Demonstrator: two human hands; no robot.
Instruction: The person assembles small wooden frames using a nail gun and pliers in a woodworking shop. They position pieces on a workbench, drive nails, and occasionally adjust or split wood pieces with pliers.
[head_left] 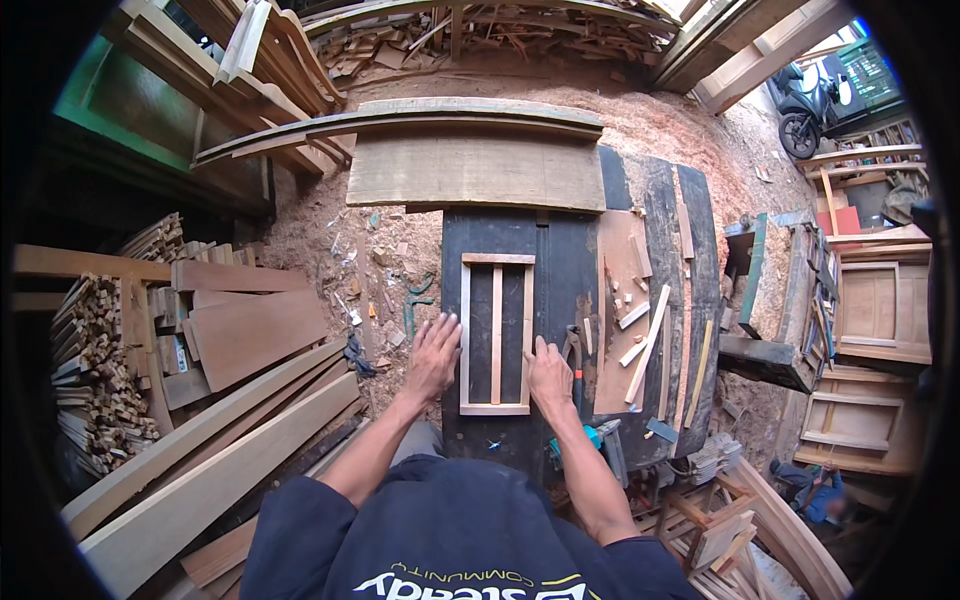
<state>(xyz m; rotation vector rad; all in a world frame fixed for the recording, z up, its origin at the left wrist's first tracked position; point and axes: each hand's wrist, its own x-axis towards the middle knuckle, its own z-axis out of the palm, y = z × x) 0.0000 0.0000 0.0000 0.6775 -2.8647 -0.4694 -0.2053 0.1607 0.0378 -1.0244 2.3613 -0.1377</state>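
On the broad black workbench (pixel 565 250), just this side of a wide weathered wooden plank (pixel 475 172), I see from afar a slim rectangular pale wooden frame (pixel 497 330) lying flat, with one lengthwise middle slat (pixel 496 355). My left hand (pixel 433 357) lies along its left rail (pixel 466 300), fingers straight and loose; my right hand (pixel 550 375) curls at the right rail (pixel 529 300), and from here I cannot tell whether it pinches the wood.

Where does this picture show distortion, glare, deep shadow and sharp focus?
All in the head view: the tabletop's right edge bows outward; glare at upper right, near the motorbike; deep shadow at far left, above the sticks; the frame, near the middle, looks sharp.
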